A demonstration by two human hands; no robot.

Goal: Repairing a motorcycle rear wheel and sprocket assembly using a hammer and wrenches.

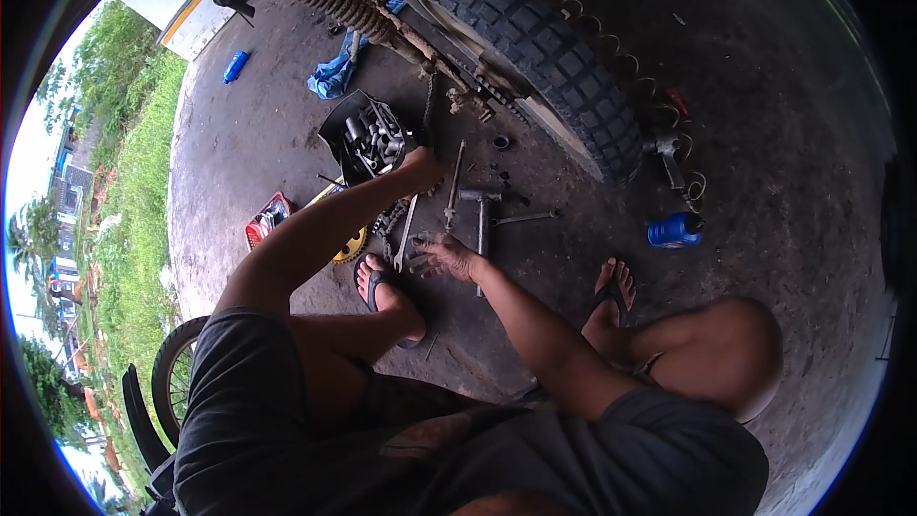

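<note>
My left hand (pixel 421 166) is at the right edge of a black container (pixel 336 120) filled with metal sockets (pixel 373 137). Its fingers are hidden behind the back of the hand, so any grip cannot be made out. Lower down, my right hand (pixel 445 258) hovers low over the floor with darkened fingers apart, nothing visible in it. Beside its fingertips lies a long spanner (pixel 408 229). A long metal rod (pixel 457 183) lies just above that hand. To its right are a T-shaped metal tool (pixel 483 229) and another spanner (pixel 525 218).
A motorcycle's knobbly rear wheel (pixel 535 48) and rusty shock spring (pixel 334 2) stand ahead. A yellow sprocket (pixel 351 247), a chain (pixel 387 220) and a red tray (pixel 268 218) lie left. Rightward are a blue bottle (pixel 674 230) and an air tool (pixel 671 161) with coiled hose.
</note>
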